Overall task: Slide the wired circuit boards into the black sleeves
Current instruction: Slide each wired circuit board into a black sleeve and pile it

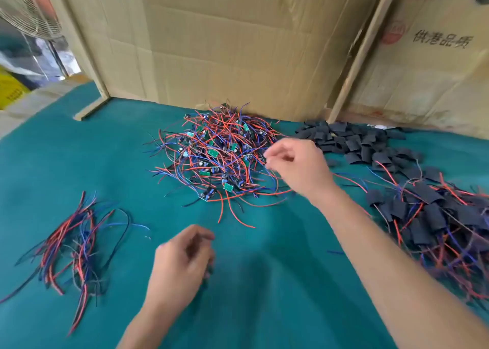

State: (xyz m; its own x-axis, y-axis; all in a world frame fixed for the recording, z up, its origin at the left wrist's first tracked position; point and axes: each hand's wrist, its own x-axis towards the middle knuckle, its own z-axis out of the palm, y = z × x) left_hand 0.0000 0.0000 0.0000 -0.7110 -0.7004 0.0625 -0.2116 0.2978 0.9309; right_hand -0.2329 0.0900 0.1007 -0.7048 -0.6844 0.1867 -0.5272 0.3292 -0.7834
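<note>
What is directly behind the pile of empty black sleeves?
Behind the empty black sleeves stand cardboard sheets and a wooden strip. The sheets hide whatever is behind them.

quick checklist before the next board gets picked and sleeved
1. Unsleeved boards left: ok, tangled pile of wired boards mid-table.
2. Empty black sleeves in stock: ok, heap by the cardboard.
3. Right hand at the pile: ok, over its right edge; grip on a wire cannot tell, blurred.
4. Left hand free: cannot tell, fingers curled and blurred.
5. Finished pile kept apart: ok, on the right.
6. Loose wire bundle out of the way: ok, far left.
</note>
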